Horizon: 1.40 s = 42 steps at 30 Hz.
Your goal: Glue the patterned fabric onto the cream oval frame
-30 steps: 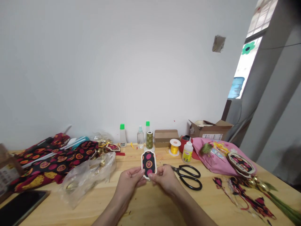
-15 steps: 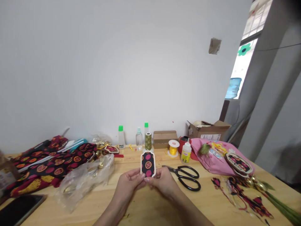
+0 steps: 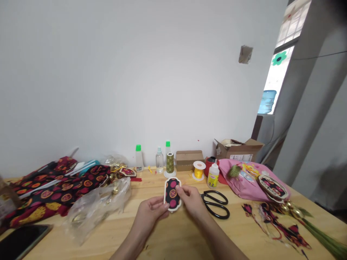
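Observation:
A small flat ornament plaque (image 3: 172, 195) with a pale scalloped border and a black, floral-patterned fabric face is held upright above the middle of the table. My left hand (image 3: 151, 215) pinches its lower left edge, thumb in front. My right hand (image 3: 193, 199) grips its right side, with the thumb lying on the fabric face. The fingers behind the plaque are hidden. Black-handled scissors (image 3: 217, 204) lie just right of my right hand, their blades mostly covered by it. A spool of olive thread (image 3: 170, 163) stands behind the plaque.
Patterned fabric (image 3: 54, 195), a clear plastic bag (image 3: 100, 206) and a phone (image 3: 24, 240) lie left. Along the back are bottles (image 3: 139, 159), yellow cord (image 3: 199, 172), glue (image 3: 213, 176) and cardboard boxes (image 3: 189, 160). A pink bag (image 3: 241, 184) and tassels (image 3: 322, 233) lie right.
The plaque has been turned, and its small loop now shows at the bottom instead of the top. My right hand has moved from the bottom edge up to the right side.

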Available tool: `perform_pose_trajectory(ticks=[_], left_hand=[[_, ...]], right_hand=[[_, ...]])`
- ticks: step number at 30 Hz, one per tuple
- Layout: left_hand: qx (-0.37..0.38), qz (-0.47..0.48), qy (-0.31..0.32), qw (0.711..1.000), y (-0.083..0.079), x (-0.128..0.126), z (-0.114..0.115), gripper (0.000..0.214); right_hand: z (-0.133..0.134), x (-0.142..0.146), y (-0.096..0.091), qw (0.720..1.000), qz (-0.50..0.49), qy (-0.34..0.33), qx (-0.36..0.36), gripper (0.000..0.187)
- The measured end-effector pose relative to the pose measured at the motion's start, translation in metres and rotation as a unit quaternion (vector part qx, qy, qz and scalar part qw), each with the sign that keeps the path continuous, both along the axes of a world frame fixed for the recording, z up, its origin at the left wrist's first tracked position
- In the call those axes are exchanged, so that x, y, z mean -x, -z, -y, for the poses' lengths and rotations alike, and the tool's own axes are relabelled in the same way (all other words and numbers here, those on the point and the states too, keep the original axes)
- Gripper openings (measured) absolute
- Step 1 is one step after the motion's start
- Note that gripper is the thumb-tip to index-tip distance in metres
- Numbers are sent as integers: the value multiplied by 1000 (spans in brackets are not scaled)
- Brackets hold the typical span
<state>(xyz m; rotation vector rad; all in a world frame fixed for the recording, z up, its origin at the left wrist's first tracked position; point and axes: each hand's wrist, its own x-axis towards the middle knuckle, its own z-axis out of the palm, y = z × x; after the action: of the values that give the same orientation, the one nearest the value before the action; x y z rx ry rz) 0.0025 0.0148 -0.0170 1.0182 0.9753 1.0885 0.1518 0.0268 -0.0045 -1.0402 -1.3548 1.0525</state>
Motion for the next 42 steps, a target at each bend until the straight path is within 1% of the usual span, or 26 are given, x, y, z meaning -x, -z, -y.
perform_pose_trajectory(ticks=[3, 6, 8, 10, 13, 15, 17, 19, 20, 21, 23, 25, 26, 30, 34, 39, 42], left_hand=[[-2, -5, 29, 1000, -1, -5, 2, 36], [-42, -6, 41, 998, -5, -10, 1, 36], [-69, -14, 31, 997, -7, -13, -2, 29], [-80, -25, 8, 996, -7, -14, -7, 24], [-92, -31, -5, 995, -5, -15, -13, 32], [-98, -28, 13, 995, -3, -15, -13, 29], [-96, -10, 50, 994, -3, -14, -10, 26], [-86, 27, 87, 992, -2, -13, -6, 31], [-80, 44, 96, 991, -2, -13, -5, 33], [-74, 53, 95, 991, -1, -12, -4, 31], [-72, 42, 59, 995, -1, -11, -4, 24], [-73, 19, 21, 997, -1, -10, -6, 24], [-68, 12, 12, 998, -1, -10, -6, 25], [-35, 24, 11, 999, -1, -11, -4, 30], [-61, 43, 9, 997, -1, -8, 0, 29], [-58, 30, 21, 998, -1, -5, 0, 32], [-82, 22, 3, 996, -2, -4, -3, 33]], right_hand=[[0, -1, -1, 999, -27, 24, -3, 40], [2, 2, 0, 998, -42, 34, 9, 41], [5, 7, 0, 998, -48, 28, 20, 41], [7, 11, -1, 998, -52, 20, 25, 40], [7, 13, -2, 998, -53, 26, 21, 39], [6, 12, -3, 998, -52, 35, 18, 37], [5, 10, -2, 998, -51, 40, 14, 36], [5, 10, -2, 998, -49, 42, 10, 35], [5, 10, -2, 998, -47, 40, 8, 35], [6, 11, -2, 998, -44, 34, 6, 35], [7, 12, -2, 999, -33, 13, -1, 35], [8, 13, -2, 1000, -19, -2, -14, 36], [8, 12, -1, 1000, -11, -1, -23, 37], [6, 8, 1, 998, 19, 22, -63, 39], [5, 7, 4, 996, 33, 13, -77, 37], [7, 8, 2, 995, 33, 10, -90, 33], [7, 7, 1, 994, 38, 17, -99, 36]])
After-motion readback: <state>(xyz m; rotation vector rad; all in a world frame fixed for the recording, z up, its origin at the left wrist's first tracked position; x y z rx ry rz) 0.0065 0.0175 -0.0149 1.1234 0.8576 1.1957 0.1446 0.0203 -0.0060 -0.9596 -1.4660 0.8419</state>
